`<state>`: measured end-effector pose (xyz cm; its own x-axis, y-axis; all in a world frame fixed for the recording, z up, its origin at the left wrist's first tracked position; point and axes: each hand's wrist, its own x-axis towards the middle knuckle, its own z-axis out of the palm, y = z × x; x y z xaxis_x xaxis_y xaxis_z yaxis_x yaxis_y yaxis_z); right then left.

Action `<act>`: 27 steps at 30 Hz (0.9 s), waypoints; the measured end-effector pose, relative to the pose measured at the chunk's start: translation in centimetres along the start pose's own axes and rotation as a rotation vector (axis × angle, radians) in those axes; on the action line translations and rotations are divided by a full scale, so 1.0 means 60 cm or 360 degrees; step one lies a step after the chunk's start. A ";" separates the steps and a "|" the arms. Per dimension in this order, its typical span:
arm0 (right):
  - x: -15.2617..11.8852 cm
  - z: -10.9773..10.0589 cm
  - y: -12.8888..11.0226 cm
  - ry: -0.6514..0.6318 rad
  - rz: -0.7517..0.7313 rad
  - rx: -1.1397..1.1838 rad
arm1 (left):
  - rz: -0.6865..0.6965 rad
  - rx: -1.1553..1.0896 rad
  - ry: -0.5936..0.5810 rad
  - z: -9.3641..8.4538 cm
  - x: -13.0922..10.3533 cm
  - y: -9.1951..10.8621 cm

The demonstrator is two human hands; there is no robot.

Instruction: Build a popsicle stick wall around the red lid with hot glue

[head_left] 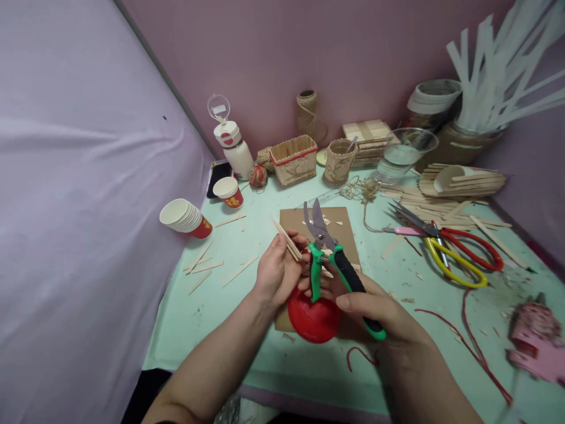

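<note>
My left hand [279,268] pinches a few thin wooden sticks [288,240] between thumb and fingers, tips pointing up and left. In my right hand [375,303] is a pair of green and black pruning shears [348,272], blades apart and pointing away from me. The blades are to the right of the sticks, not touching them. Below both hands sits a red bowl [314,321], partly over a brown board [351,227] that has small wood scraps on it.
Paper cups [183,218], a white bottle [238,156], a woven basket [295,168] and a water cup [399,159] stand around the back. At right lie scissors [457,259], red cord [474,347], wooden sticks [445,206] and a pink glue gun [536,341].
</note>
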<state>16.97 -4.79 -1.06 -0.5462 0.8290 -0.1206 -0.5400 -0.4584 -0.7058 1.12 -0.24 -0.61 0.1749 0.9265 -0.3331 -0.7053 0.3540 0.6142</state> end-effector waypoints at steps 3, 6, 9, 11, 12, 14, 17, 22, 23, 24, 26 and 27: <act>-0.001 -0.002 0.000 0.0010 0.0039 -0.0049 | -0.0018 -0.0005 0.0008 0.000 0.000 -0.001; -0.002 -0.003 0.001 0.0078 0.0061 -0.0089 | -0.0030 -0.0013 0.0016 0.000 0.001 -0.002; -0.002 -0.002 0.001 0.0059 0.0079 -0.0105 | -0.0006 -0.0020 0.0052 -0.003 0.004 -0.005; -0.001 -0.001 -0.001 0.0049 0.0097 -0.0116 | 0.0013 -0.0030 0.0051 -0.006 0.007 -0.007; 0.000 0.000 -0.001 0.0052 0.0107 -0.0123 | 0.0021 -0.0038 0.0040 -0.008 0.008 -0.008; 0.000 0.003 -0.003 0.0049 0.0132 -0.0151 | 0.0025 -0.0059 0.0027 -0.010 0.010 -0.009; 0.001 0.009 -0.006 0.0049 0.0175 -0.0241 | 0.0027 -0.0091 0.0058 -0.011 0.011 -0.010; 0.003 0.014 -0.006 0.0037 0.0190 -0.0331 | 0.0019 0.0015 0.0112 -0.012 0.010 -0.007; 0.003 0.014 -0.006 0.0024 0.0194 -0.0330 | 0.0007 0.0026 0.0119 -0.011 0.010 -0.006; 0.004 0.013 -0.005 0.0012 0.0197 -0.0327 | -0.0007 0.0015 0.0120 -0.010 0.009 -0.004; 0.004 0.010 -0.004 0.0004 0.0189 -0.0330 | -0.0035 -0.0064 0.0107 -0.007 0.008 0.000; 0.004 0.008 -0.004 0.0002 0.0179 -0.0342 | -0.0051 -0.0114 0.0091 -0.005 0.007 0.003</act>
<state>16.66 -4.67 -0.60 -0.5942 0.7771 -0.2076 -0.3270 -0.4692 -0.8203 0.86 0.17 -0.89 0.1601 0.9052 -0.3936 -0.7474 0.3717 0.5507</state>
